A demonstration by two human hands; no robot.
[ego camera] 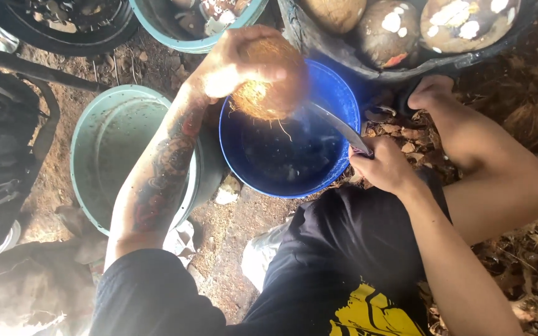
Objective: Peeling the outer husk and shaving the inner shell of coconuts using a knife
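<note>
The coconut (pixel 272 84) looks rough and fibrous, a matt brown husk. The knife (pixel 337 124) has a smooth grey metal blade. The blue bucket (pixel 337 93) is glossy plastic; the green tub (pixel 104 140) is duller, scuffed plastic.

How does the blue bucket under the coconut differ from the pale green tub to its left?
The blue bucket is deep blue; the green tub is pale green and looks wider. The blue bucket sits directly below the coconut held in the left hand, with the blade held in the right hand over it; nothing is held over the green tub. Both are round, open-topped and stand on the dirt.
</note>
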